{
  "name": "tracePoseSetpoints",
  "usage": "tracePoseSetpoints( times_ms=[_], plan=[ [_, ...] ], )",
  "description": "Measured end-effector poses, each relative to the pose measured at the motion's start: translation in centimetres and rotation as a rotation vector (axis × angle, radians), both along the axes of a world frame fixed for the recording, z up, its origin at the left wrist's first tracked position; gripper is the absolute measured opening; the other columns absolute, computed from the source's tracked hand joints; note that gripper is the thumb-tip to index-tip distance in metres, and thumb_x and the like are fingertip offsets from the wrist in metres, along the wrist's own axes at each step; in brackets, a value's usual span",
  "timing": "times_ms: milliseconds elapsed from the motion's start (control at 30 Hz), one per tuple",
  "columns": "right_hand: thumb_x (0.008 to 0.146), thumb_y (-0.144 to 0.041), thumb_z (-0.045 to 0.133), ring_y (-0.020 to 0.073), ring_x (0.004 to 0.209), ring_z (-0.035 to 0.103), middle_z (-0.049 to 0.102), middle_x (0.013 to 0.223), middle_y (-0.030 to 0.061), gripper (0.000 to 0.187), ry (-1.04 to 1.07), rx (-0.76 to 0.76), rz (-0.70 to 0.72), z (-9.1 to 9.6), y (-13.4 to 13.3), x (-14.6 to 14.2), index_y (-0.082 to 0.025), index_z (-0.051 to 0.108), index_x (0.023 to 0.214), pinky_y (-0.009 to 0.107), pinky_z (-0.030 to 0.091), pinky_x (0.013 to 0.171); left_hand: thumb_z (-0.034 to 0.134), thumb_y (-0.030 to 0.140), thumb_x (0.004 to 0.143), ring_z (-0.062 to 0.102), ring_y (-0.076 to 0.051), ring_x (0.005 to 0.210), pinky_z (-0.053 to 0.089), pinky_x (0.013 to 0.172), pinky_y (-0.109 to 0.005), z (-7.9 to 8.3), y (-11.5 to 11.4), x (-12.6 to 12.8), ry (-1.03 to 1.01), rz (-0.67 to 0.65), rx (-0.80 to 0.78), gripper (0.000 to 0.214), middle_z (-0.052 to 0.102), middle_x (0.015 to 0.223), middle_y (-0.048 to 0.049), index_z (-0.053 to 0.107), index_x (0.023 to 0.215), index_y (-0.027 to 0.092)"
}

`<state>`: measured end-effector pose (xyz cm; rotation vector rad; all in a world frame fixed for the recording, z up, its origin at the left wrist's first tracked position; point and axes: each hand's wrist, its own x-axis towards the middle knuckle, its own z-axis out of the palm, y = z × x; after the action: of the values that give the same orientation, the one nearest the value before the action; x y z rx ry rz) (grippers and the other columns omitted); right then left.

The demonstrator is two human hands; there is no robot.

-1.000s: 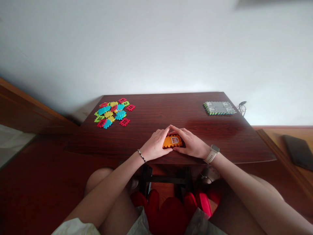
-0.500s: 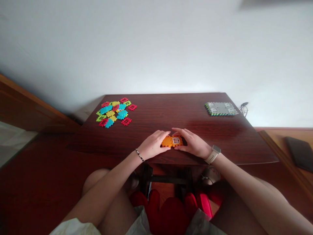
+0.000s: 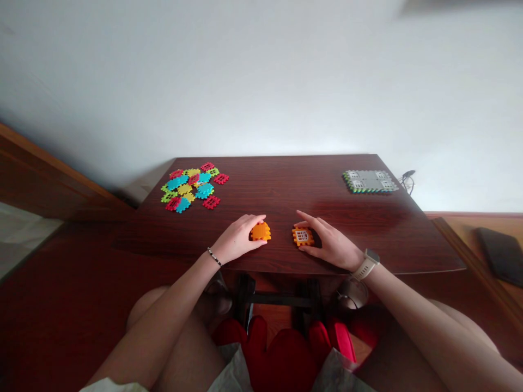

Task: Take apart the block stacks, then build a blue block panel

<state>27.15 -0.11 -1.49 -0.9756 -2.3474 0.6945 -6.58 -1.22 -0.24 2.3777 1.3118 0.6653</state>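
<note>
My left hand has its fingers over a plain orange waffle block piece, near the front of the dark wooden table. To the right, my right hand cups a second orange piece with a white window panel. Its thumb and fingers lie on either side of that piece. The two orange pieces stand apart on the tabletop.
A heap of red, blue, yellow and green waffle blocks lies at the table's far left. A grey windowed panel with a green-edged rim sits far right, beside a black cable. A dark tablet rests on a lower wooden surface.
The two orange pieces were joined between my hands and now are separated. My left hand moved left with one piece, and my right hand moved slightly right with the other.
</note>
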Motion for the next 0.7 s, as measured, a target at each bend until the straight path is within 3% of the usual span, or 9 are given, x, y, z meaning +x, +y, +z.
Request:
tracePoseSetpoints(
  times_ms=[167,300,500,700],
  plan=[
    [0.093,-0.04,0.083,0.0354,0.14,0.061,0.065,0.153,0.011,0.111,-0.02,-0.009,0.032,0.5,0.1,-0.6,-0.037,0.011,0.177,0.063,0.052,0.12,0.085,0.031,0.091,0.068,-0.03,0.131,0.055,0.118,-0.051,1.0,-0.5,3.0,-0.05,-0.065,-0.008,0.067,0.071,0.142,-0.0119,0.057,0.152,0.025],
    [0.09,-0.05,0.086,0.036,0.138,0.064,0.065,0.152,0.0131,0.115,0.042,-0.035,0.04,0.9,0.7,-0.4,-0.035,0.012,0.177,0.063,0.052,0.119,0.086,0.03,0.091,0.069,-0.03,0.129,0.056,0.115,-0.05,1.6,-0.1,6.2,-0.09,-0.091,0.009,0.067,0.071,0.141,-0.0128,0.057,0.151,0.023],
    [0.098,-0.055,0.076,0.0331,0.125,0.072,0.068,0.147,0.0138,0.103,0.119,-0.056,-0.02,1.5,1.2,1.5,-0.032,0.015,0.177,0.06,0.058,0.113,0.084,0.035,0.093,0.069,-0.032,0.127,0.058,0.111,-0.053,0.5,0.8,10.1,-0.047,-0.123,0.061,0.066,0.072,0.137,-0.0131,0.054,0.151,0.023],
    [0.099,-0.055,0.076,0.0333,0.131,0.07,0.069,0.148,0.0131,0.103,0.142,-0.076,-0.018,1.9,0.7,2.6,-0.033,0.013,0.177,0.06,0.056,0.116,0.085,0.036,0.093,0.067,-0.032,0.124,0.057,0.111,-0.052,-0.2,1.1,10.8,-0.042,-0.167,0.089,0.065,0.071,0.137,-0.0123,0.055,0.15,0.023]
  ],
)
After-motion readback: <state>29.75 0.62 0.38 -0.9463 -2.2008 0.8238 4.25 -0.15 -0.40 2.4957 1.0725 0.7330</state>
